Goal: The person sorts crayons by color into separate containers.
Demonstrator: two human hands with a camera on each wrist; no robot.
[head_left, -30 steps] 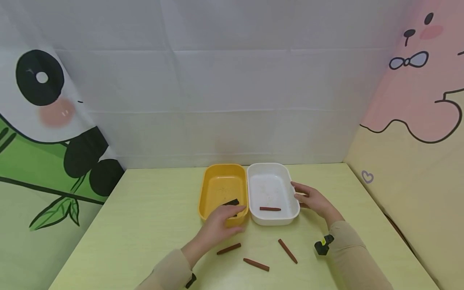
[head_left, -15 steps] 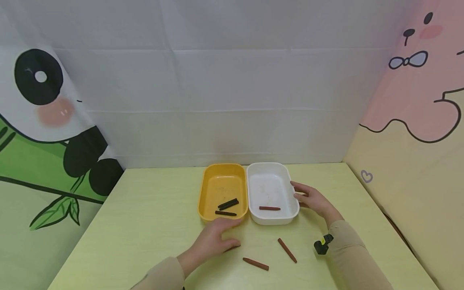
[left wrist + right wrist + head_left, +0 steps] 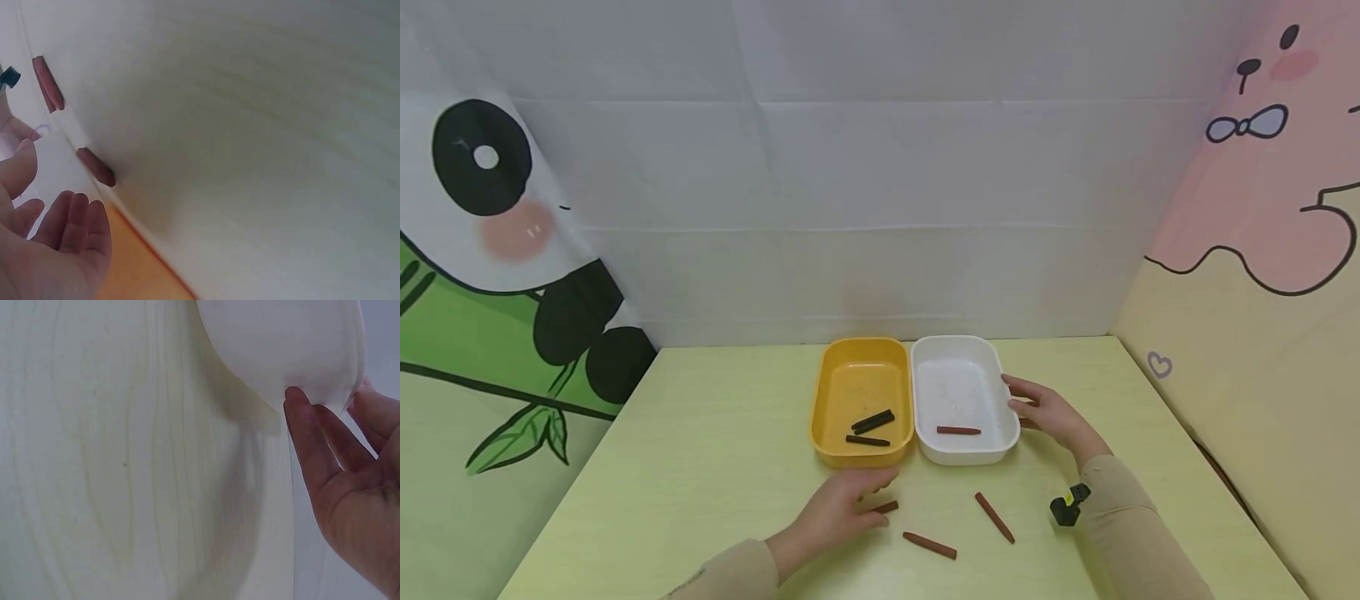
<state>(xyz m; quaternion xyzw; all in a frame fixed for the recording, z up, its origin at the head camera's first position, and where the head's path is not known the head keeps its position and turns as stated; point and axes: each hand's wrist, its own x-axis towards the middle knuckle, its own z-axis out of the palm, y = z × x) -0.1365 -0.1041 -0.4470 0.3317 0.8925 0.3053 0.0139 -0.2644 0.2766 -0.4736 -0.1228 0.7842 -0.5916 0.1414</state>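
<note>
Apparently a sorting of crayons by colour is in hand, with the left grip (image 3: 837, 502) at the reaching step. Its thumb and fingers stand apart, and the nearest brown crayon (image 3: 887, 507) lies on the counter (image 3: 722, 417) in the gap, partly hidden by the hand; whether skin touches it, I cannot tell. Just ahead of this grip is the yellow tray (image 3: 865, 375), with three black crayons (image 3: 867, 441) inside at the near end. To its right and nearer the person lies the middle brown crayon (image 3: 929, 546), clear of the fingers. Ahead and to the right of the same grip, the white tray (image 3: 955, 375) sits right beside the yellow one and holds one brown crayon (image 3: 958, 431). Farther right, between the two grips and nearer the person than either tray, lies the last brown crayon (image 3: 995, 518), tilted. At the far right, the right grip (image 3: 1052, 414) has its fingers spread, tips against the white tray's outer wall, seemingly to steady it. As I judge it, the next move calls for the left thumb and fingers to close on the nearest crayon, lift it over the rim and release it into the white tray.
</note>
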